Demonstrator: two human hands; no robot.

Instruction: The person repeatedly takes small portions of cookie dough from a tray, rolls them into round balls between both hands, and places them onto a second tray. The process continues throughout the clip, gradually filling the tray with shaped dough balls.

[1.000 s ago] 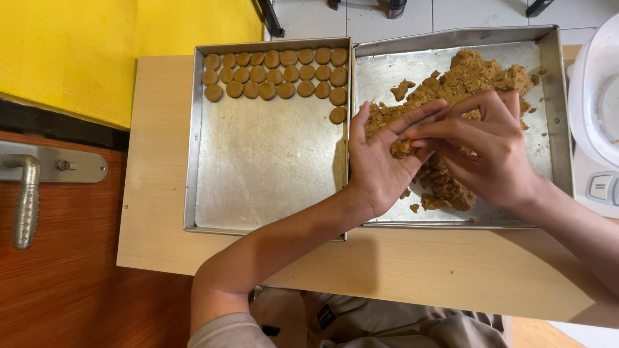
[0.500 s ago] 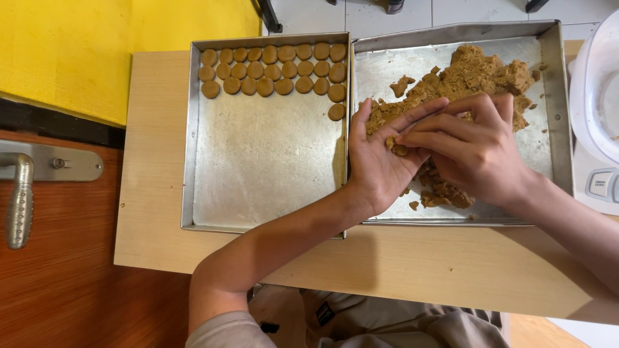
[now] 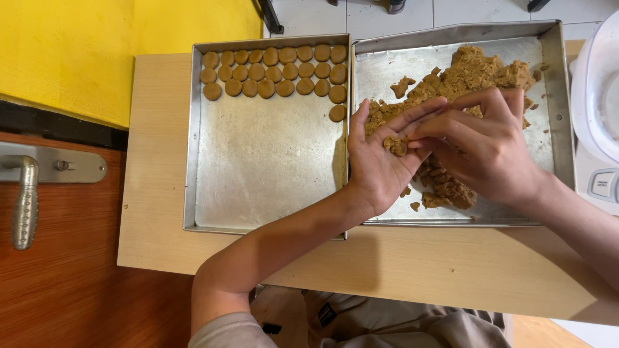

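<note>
My left hand (image 3: 377, 161) lies palm up over the right metal tray (image 3: 554, 96), with a small lump of brown dough (image 3: 394, 145) resting in its palm. My right hand (image 3: 483, 145) reaches across from the right, and its fingertips press on that lump. Behind both hands a crumbly heap of brown dough (image 3: 474, 71) fills the far part of the right tray. The left metal tray (image 3: 258, 174) holds several flat round dough pieces (image 3: 277, 71) in rows along its far edge.
Both trays sit side by side on a light wooden table (image 3: 419, 270). A white appliance (image 3: 596, 116) stands at the right edge. To the left are a brown door with a metal handle (image 3: 24, 200) and a yellow surface (image 3: 84, 51).
My hands stay over the right tray. My right fingers have shifted slightly on the lump in my left palm, working it. The view has drifted a little.
</note>
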